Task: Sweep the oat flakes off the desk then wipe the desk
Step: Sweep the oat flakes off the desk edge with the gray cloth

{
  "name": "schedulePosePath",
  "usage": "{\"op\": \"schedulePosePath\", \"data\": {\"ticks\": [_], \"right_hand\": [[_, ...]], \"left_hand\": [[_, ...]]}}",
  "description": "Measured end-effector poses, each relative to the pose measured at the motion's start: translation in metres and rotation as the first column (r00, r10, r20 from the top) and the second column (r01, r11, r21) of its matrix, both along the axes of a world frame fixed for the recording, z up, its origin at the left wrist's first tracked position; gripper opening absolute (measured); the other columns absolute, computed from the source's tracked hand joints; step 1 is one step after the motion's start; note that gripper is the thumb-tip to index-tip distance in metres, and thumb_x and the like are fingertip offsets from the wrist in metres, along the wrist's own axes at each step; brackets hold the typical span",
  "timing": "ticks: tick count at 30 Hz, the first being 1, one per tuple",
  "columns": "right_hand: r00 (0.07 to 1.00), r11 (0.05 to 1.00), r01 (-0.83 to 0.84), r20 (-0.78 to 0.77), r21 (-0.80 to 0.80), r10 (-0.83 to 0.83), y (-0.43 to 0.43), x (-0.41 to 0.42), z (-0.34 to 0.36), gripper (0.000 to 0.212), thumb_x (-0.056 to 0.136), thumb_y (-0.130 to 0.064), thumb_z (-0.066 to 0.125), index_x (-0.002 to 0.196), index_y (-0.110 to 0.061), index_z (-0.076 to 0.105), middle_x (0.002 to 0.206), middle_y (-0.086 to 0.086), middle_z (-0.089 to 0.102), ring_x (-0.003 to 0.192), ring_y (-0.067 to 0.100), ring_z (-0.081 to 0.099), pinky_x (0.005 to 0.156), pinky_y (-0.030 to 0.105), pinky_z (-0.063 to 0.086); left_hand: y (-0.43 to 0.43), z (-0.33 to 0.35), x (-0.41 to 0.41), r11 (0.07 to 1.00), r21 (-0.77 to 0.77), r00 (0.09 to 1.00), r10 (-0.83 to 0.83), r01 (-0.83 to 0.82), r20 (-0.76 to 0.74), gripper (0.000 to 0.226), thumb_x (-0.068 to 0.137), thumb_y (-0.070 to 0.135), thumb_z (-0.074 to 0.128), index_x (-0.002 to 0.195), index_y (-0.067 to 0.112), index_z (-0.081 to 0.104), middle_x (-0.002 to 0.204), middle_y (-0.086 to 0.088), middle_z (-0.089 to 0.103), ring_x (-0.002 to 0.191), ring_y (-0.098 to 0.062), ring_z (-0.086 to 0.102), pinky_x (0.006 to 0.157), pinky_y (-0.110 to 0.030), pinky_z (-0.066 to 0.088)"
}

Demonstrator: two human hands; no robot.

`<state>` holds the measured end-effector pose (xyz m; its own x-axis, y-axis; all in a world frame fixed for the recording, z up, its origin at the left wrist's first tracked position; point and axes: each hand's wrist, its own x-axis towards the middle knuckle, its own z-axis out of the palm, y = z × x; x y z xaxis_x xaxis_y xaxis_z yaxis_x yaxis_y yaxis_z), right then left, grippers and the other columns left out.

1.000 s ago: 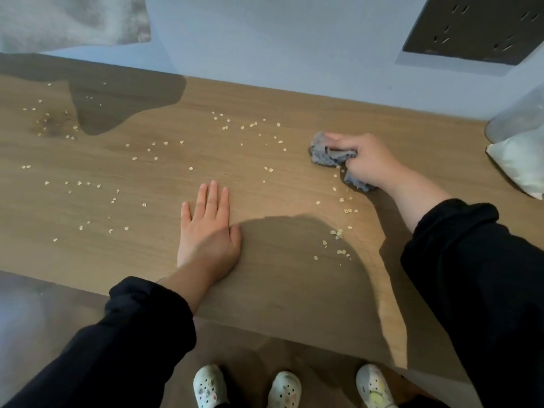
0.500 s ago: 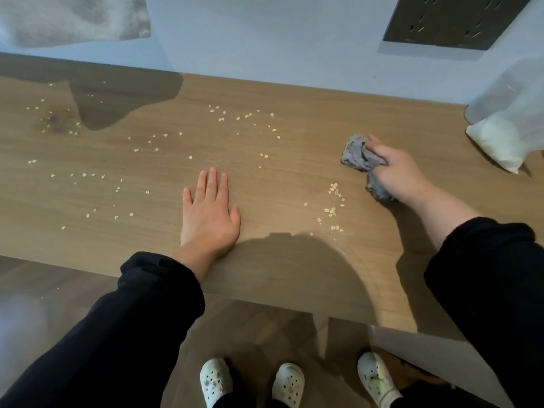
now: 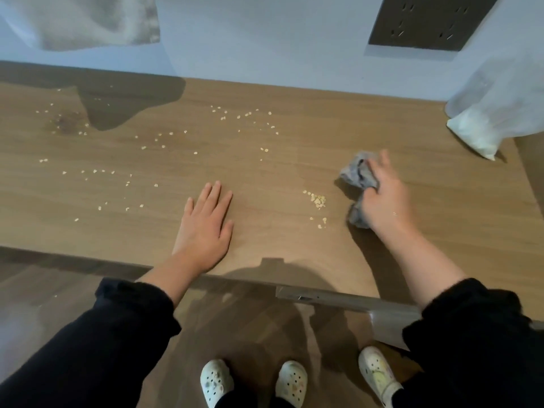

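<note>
One camera, worn on the person's head, looks forward and steeply down from above the desk's [image 3: 323, 136] near edge. It sits close: the left hand [image 3: 206, 228] and right hand [image 3: 382, 198] lie mid-frame. The wall [image 3: 265, 39] crosses the top, with floor [image 3: 250, 319] and shoes [image 3: 216, 381] at the bottom. The wide lens seems to bend the desk edges, and the corners are soft.

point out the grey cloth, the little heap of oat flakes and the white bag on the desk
grey cloth [image 3: 354, 172], head view, on its crumpled upper fold
heap of oat flakes [image 3: 318, 200], head view, on the thickest clump
white bag [image 3: 474, 134], head view, on its filled lower corner
</note>
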<state>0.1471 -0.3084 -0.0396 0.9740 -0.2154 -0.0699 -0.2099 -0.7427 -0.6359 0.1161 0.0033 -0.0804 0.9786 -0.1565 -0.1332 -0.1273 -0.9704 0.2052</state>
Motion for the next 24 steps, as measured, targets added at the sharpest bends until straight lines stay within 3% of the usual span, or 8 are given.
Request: {"op": "schedulePosePath", "data": {"ticks": [2,3,8,12,15,18,20,24], "right_hand": [[0.997,0.981,-0.007,-0.082,-0.196,-0.01,-0.014,-0.019,-0.008,0.065,0.093,0.001,0.044,0.153,-0.01,0.024,0.163,0.004,0.004,0.148,0.024,0.014,0.121,0.032,0.016],[0.995,0.965,-0.012,-0.099,-0.26,-0.014,-0.014,-0.027,-0.016,0.067,0.093,-0.001,0.046,0.154,-0.009,0.018,0.163,0.007,0.002,0.149,0.026,0.009,0.122,0.038,0.012],[0.985,0.957,0.141,-0.06,-0.253,-0.161,0.048,-0.024,-0.029,0.08,0.09,0.001,0.049,0.156,-0.013,0.005,0.163,0.006,-0.004,0.15,0.024,0.0,0.123,0.038,0.002],[0.998,0.984,0.017,-0.06,-0.178,-0.029,0.118,-0.012,-0.031,0.085,0.087,0.007,0.049,0.156,-0.018,0.006,0.163,0.002,-0.005,0.15,0.021,-0.001,0.122,0.038,0.004],[0.992,0.989,-0.125,-0.048,-0.08,0.121,0.124,-0.011,-0.024,0.074,0.089,0.004,0.048,0.154,-0.015,0.02,0.164,0.001,0.005,0.149,0.022,0.01,0.121,0.034,0.014],[0.997,0.996,-0.072,0.025,0.047,0.071,0.096,-0.022,-0.006,0.067,0.092,0.004,0.046,0.152,-0.02,0.027,0.162,-0.008,0.013,0.141,0.011,0.027,0.108,0.025,0.034],[0.998,1.0,-0.011,0.062,-0.022,0.012,0.069,-0.035,0.0,0.066,0.093,0.002,0.047,0.152,-0.021,0.028,0.161,-0.008,0.013,0.138,0.011,0.028,0.104,0.022,0.032],[0.996,0.949,0.002,-0.087,-0.317,-0.031,0.03,-0.064,-0.011,0.069,0.094,-0.01,0.05,0.155,-0.014,0.017,0.163,0.005,0.004,0.147,0.029,0.015,0.12,0.044,0.019]], "left_hand": [[0.004,-0.002,-0.017,0.999,0.048,1.0,0.0,0.0,0.003,0.062,0.096,0.045,0.012,0.154,0.02,0.012,0.162,-0.002,-0.002,0.148,-0.016,-0.01,0.118,-0.04,-0.003],[0.005,-0.003,-0.019,0.998,0.06,1.0,-0.002,0.002,-0.002,0.069,0.091,0.048,0.004,0.154,0.02,0.01,0.161,-0.002,-0.001,0.148,-0.016,-0.009,0.118,-0.04,-0.002],[0.003,-0.007,-0.015,0.998,0.062,1.0,-0.007,0.006,0.018,0.076,0.085,0.048,0.002,0.154,0.019,0.015,0.162,-0.004,0.004,0.149,-0.018,-0.002,0.119,-0.042,0.003],[0.005,-0.008,-0.015,0.996,0.089,0.999,-0.027,0.025,0.019,0.075,0.086,0.046,-0.001,0.154,0.019,0.014,0.162,-0.004,0.004,0.149,-0.019,-0.002,0.118,-0.043,0.004],[0.006,-0.008,-0.014,0.995,0.096,0.999,-0.033,0.032,0.016,0.075,0.086,0.045,-0.002,0.154,0.019,0.013,0.162,-0.004,0.004,0.149,-0.019,-0.002,0.118,-0.043,0.004],[0.005,-0.008,-0.015,0.995,0.095,1.0,-0.024,0.023,0.018,0.068,0.09,0.043,0.004,0.154,0.02,0.012,0.162,-0.003,0.002,0.149,-0.018,-0.003,0.119,-0.042,0.003],[0.005,-0.009,-0.015,0.995,0.095,1.0,-0.018,0.016,0.018,0.059,0.098,0.037,0.017,0.154,0.02,0.012,0.162,-0.002,0.001,0.149,-0.018,-0.004,0.119,-0.041,0.002],[0.005,-0.01,-0.014,0.997,0.08,0.999,-0.015,0.012,0.036,0.056,0.101,0.032,0.026,0.154,0.02,0.013,0.162,-0.002,0.002,0.149,-0.017,-0.004,0.12,-0.041,0.002]]}}
